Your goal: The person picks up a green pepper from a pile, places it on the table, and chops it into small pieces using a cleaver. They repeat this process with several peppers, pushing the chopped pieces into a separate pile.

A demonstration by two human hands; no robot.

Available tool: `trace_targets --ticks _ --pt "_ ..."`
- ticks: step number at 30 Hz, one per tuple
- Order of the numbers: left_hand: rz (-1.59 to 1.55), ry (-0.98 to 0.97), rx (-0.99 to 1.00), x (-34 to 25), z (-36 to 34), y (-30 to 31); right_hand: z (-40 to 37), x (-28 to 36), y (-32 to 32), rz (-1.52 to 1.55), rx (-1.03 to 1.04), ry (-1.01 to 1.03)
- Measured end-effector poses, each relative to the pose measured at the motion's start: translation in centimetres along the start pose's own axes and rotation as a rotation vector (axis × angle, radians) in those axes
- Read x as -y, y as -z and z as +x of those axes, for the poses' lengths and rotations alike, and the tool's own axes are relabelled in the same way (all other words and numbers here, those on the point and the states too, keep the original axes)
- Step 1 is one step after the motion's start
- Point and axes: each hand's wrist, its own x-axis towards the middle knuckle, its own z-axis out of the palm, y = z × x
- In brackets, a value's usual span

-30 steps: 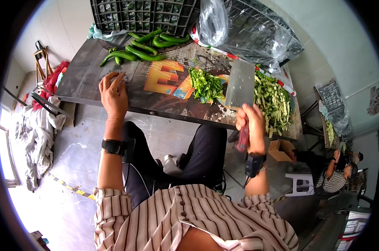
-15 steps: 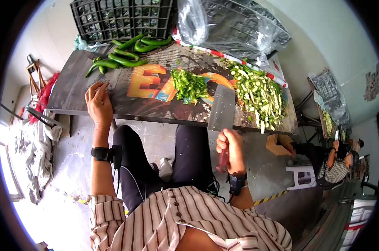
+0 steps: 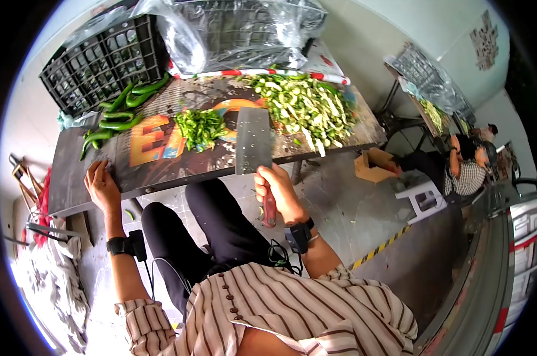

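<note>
My right hand [image 3: 278, 188] is wrapped round the dark red handle of a cleaver [image 3: 253, 142], whose broad blade points up over the table's front edge. My left hand [image 3: 102, 185] rests at the front left edge of the table [image 3: 72, 175], fingers a little bent and apart, holding nothing. Beyond it lie whole green peppers [image 3: 121, 118]. A small heap of chopped green pepper [image 3: 200, 128] sits left of the blade. To the blade's right spreads a larger pile of pale green cut pieces [image 3: 310, 113].
A black crate [image 3: 105, 62] stands at the back left, beside a plastic-covered crate [image 3: 238, 35]. On the floor at right are a cardboard box [image 3: 375, 165] and a white stool [image 3: 421, 200]. Another person [image 3: 467, 175] sits at a second table at far right.
The view has turned, so the table and its contents appear farther left. Both hands keep much the same pose, with the cleaver still in my right hand.
</note>
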Motion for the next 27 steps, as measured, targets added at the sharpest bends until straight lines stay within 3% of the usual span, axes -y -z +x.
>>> trace_targets --ticks 27 --pt "-0.017 0.038 -0.062 -2.3 0.3 1.3 0.0 0.3 0.6 -0.099 -0.015 -0.008"
